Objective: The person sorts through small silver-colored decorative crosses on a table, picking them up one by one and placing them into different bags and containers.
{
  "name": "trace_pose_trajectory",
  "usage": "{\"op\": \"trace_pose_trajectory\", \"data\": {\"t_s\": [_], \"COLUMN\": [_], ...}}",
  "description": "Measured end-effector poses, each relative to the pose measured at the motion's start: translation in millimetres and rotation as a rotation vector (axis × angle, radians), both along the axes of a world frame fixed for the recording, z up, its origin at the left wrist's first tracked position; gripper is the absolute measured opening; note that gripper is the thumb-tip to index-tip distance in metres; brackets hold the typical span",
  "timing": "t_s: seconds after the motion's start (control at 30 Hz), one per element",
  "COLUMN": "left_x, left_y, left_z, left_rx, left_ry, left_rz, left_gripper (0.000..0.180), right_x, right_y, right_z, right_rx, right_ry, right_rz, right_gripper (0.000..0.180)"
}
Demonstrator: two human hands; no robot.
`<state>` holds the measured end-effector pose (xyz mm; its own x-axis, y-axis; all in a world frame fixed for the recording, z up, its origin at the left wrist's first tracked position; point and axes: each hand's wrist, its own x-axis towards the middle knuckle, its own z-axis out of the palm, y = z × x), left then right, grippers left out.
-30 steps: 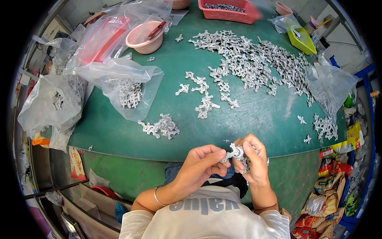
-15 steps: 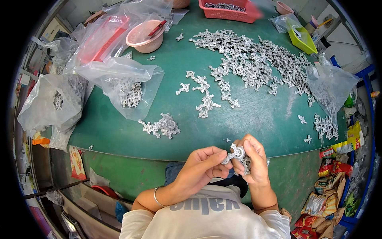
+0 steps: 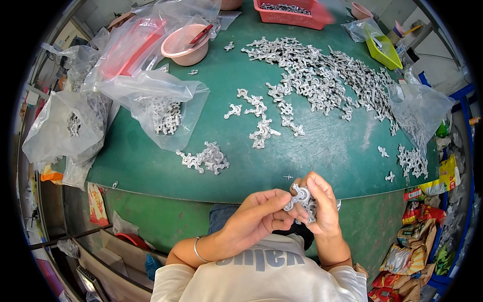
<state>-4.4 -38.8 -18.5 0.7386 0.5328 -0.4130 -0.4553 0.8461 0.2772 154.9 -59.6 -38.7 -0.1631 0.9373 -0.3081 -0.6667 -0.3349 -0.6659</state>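
Just off the table's front edge, my two hands meet around small silver metal castings. My right hand (image 3: 324,204) is curled round several of them, partly hidden by its fingers and palm. One silver metal casting (image 3: 301,195) with a ring-like middle sticks up between the hands. My left hand (image 3: 264,211) pinches the left end of that casting between thumb and forefinger. On the green table (image 3: 241,183) ahead, a tiny thin metal piece (image 3: 288,176) lies by itself. A small heap of like castings (image 3: 206,159) rests to the left of it.
A wide heap of castings (image 3: 312,75) spreads across the far right. Plastic bags (image 3: 151,95) holding castings lie at left, beside a pink bowl (image 3: 186,50) with a red-handled tool. A red basket (image 3: 292,17) and a yellow-green tray (image 3: 382,53) stand farther back.
The casting between my hands has tilted slightly, and my left fingers have shifted a little to the right along it. My right hand keeps its hold. The table things look unmoved.
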Motion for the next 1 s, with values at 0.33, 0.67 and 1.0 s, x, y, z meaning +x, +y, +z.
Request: {"op": "trace_pose_trajectory", "data": {"t_s": [0.33, 0.67, 1.0], "left_x": [-0.5, -1.5, -4.2], "left_y": [-2.3, 0.2, -4.1], "left_z": [-5.8, 0.0, -10.8], "left_rx": [0.086, 0.025, 0.064], "left_ry": [0.059, 0.007, -0.154], "left_rz": [0.067, 0.032, 0.038], "left_gripper": [0.015, 0.019, 0.022], "right_x": [-3.5, -1.3, -2.2], "right_y": [-0.8, -1.9, -1.4], "right_z": [-0.7, -2.1, -2.5], "right_rx": [0.07, 0.088, 0.096], "right_ry": [-0.104, -0.058, -0.029], "right_rz": [-0.088, -0.065, -0.025], "right_gripper": [0.019, 0.02, 0.022]}}
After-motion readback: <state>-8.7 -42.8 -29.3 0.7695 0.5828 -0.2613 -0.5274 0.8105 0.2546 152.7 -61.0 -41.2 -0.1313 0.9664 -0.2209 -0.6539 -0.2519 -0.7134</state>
